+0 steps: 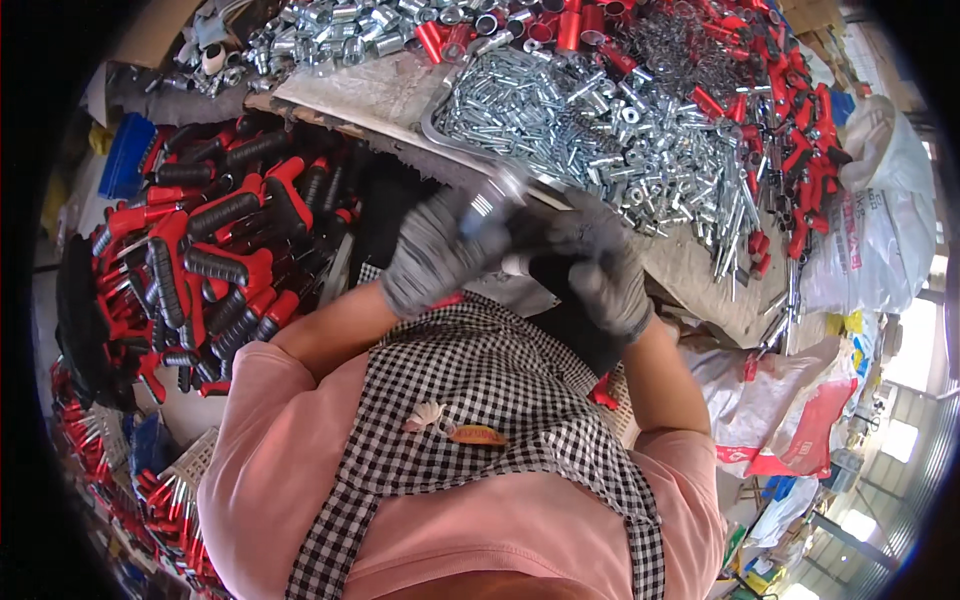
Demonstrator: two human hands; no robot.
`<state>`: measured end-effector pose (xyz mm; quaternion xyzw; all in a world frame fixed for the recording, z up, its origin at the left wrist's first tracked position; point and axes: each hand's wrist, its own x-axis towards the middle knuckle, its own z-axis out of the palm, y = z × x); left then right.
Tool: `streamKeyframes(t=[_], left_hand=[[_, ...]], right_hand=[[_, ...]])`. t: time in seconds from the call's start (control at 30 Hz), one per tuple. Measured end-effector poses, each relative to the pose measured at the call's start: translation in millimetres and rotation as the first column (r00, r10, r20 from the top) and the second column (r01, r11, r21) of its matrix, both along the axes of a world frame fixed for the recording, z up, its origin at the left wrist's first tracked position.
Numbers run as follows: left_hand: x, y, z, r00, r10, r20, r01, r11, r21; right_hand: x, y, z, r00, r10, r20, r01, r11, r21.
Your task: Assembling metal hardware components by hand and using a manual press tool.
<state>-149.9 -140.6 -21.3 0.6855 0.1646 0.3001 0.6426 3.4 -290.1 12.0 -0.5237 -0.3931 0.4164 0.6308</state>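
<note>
My left hand, in a grey work glove, is closed round a shiny silver, cylinder-like part, smeared by motion. Facing it, my right hand has its gloved fingers curled in. A dark shape lies between the two hands, too blurred to name, and what the right fingers hold is hidden. Both hands are over my lap, just below the table's near edge. Closest beyond them is a metal tray heaped with small silver pins and bushings.
Red tool handles with black grips are piled at the left. Silver sleeves and red cylinders lie at the back of the table. Red parts and long rods hang over its right side. White sacks stand at the right.
</note>
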Motion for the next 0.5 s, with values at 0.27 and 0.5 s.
streamKeyframes(t=[0.27,0.5], left_hand=[[26,-5,-58,0.966,0.254,0.055,0.094,-0.146,-0.985],[133,-95,-196,0.975,-0.170,0.143,0.097,-0.252,-0.963]], right_hand=[[-2,-50,-24,0.985,-0.109,-0.133,0.050,0.923,-0.382],[16,-67,-155,0.582,-0.635,-0.508,0.030,0.641,-0.767]])
